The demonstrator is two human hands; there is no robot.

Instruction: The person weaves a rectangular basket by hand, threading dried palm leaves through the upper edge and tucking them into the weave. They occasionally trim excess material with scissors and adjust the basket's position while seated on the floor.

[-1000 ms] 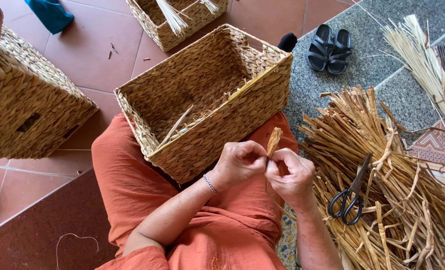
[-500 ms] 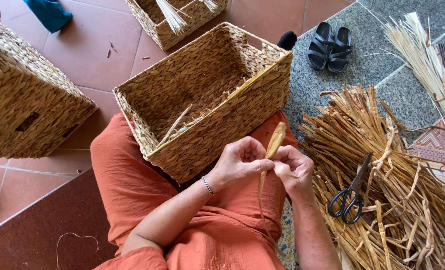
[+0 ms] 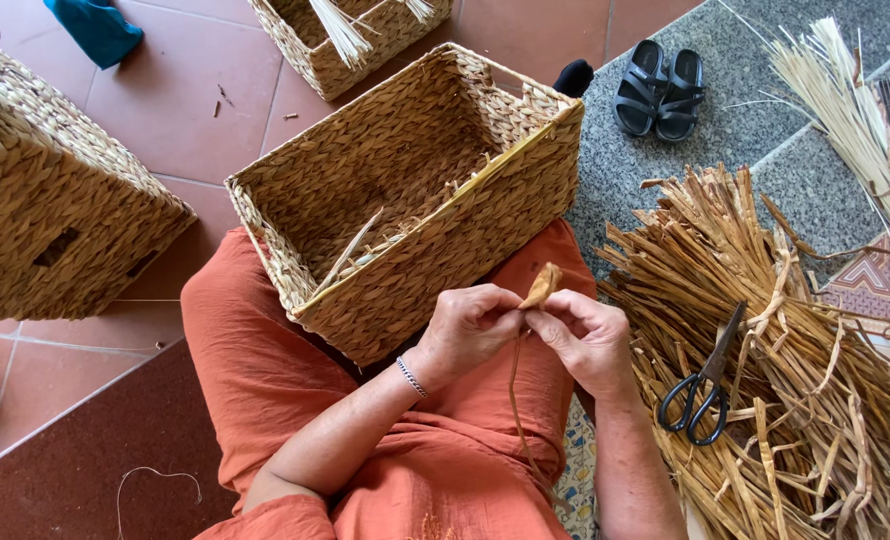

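Both my hands meet in front of my lap and pinch one dried straw strand. My left hand holds it from the left, my right hand from the right. The strand's flat tan tip sticks up between my fingers, and its thin tail hangs down over my orange clothing. Just beyond my hands a rectangular woven basket rests on my lap, open side up, with a few loose strands inside.
A big pile of dried straw lies at my right, with black-handled scissors on top. Another woven basket stands at left, a third at the top. Black sandals sit on the grey stone floor.
My hands have shifted slightly down and apart along the strand, and a longer thin tail now hangs below them. The basket has not moved.
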